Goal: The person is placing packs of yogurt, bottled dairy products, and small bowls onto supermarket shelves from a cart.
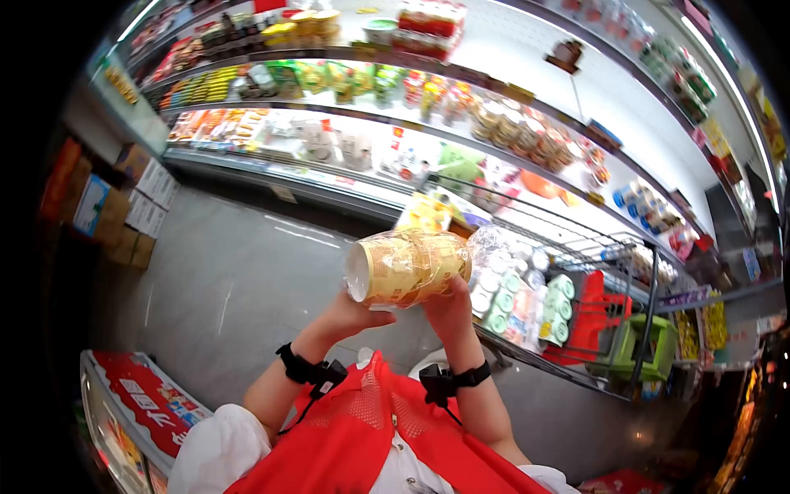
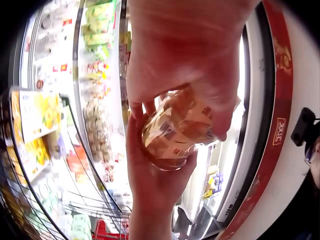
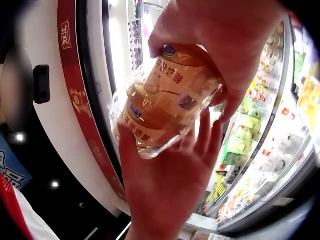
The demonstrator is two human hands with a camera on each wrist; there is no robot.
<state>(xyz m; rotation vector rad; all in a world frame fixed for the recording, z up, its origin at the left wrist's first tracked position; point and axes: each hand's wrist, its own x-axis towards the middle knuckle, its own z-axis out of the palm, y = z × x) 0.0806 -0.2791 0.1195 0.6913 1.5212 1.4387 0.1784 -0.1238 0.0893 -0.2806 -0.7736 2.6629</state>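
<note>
The film [image 3: 119,102] around your cups [image 1: 405,270] is clear, glossy, crinkled plastic. Your vest [image 1: 321,440] is cloth with mesh panels [image 1: 372,410]. Your cart [image 1: 655,276] is metal wire; the floor [image 1: 218,263] is smooth and glossy.

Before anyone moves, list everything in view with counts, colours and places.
Wrapped pack of cups: one, yellow-tan under clear film, in both hands
Shopping cart: one, dark wire, right of the hands
Yellow-printed packs: at least two, yellow and white, cart's left end
Cup packs: several, white and pale green, in the cart
Lit shelves: several tiers, white, ahead
Packaged goods: many, mixed colours, on the shelves
Boxes: several, brown and white, far left
Floor: one, grey, below
Wrist cameras: two, black, one per wrist
Vest: one, red, on the person
Left hand: one, bare, gripping the pack
Right hand: one, bare, gripping the pack
</note>
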